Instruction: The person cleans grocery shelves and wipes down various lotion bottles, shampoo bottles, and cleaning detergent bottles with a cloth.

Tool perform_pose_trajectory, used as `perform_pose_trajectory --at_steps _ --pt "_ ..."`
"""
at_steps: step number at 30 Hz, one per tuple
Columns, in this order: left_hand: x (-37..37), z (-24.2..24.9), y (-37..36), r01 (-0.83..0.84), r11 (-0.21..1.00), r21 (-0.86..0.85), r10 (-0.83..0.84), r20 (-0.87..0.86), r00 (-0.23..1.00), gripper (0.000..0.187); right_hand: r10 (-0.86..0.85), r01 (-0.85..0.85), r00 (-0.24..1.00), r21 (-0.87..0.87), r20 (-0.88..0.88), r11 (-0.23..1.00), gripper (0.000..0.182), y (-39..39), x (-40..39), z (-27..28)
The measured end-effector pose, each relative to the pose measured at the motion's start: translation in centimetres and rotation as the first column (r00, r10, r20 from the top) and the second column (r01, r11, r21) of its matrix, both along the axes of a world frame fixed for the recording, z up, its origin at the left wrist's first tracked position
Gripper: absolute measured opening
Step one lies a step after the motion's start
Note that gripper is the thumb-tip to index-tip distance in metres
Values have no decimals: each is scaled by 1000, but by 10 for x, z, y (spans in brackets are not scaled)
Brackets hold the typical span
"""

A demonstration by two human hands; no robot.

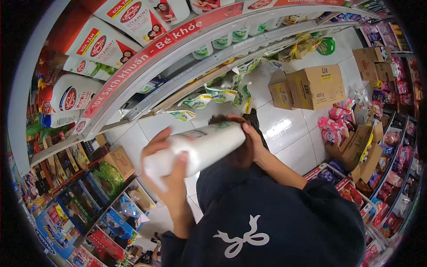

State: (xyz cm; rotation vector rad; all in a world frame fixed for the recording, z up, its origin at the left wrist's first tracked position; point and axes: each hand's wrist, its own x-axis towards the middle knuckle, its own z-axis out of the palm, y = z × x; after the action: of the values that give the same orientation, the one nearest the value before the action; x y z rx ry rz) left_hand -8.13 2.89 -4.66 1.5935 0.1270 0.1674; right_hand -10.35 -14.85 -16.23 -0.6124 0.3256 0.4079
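I hold a large white bottle (200, 149) with faint green print, tilted across my chest above my dark hooded top. My left hand (168, 180) wraps its wider lower-left end, fingers spread around it. My right hand (254, 139) cups the upper-right end from behind. The shelf rack, with a red price strip (147, 58), rises just beyond the bottle. It carries white and green pouches (222, 94) and white and red refill packs (100, 44).
Brown cardboard boxes (316, 86) stand on the white tiled floor (284, 129) ahead. Open cartons and pink packets (333, 127) crowd the right side next to low shelves. Lower shelves at left hold blue boxes (113, 220) and a small carton (121, 162).
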Motion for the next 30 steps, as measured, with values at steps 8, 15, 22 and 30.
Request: perform_pose_trajectory --at_steps 8,15,22,30 --pt "-37 -1 -11 3 988 157 -56 338 939 31 189 -184 977 59 -95 981 46 8 20 -20" --pt "-33 15 -22 207 848 489 -347 217 912 30 475 -17 727 -678 496 735 34 19 28 13" --pt "-29 16 -35 3 862 506 -151 250 956 16 461 -47 585 -539 667 841 36 25 30 88" --pt "-18 27 38 428 903 31 -426 195 883 27 731 -530 619 -534 287 659 40 21 21 48"
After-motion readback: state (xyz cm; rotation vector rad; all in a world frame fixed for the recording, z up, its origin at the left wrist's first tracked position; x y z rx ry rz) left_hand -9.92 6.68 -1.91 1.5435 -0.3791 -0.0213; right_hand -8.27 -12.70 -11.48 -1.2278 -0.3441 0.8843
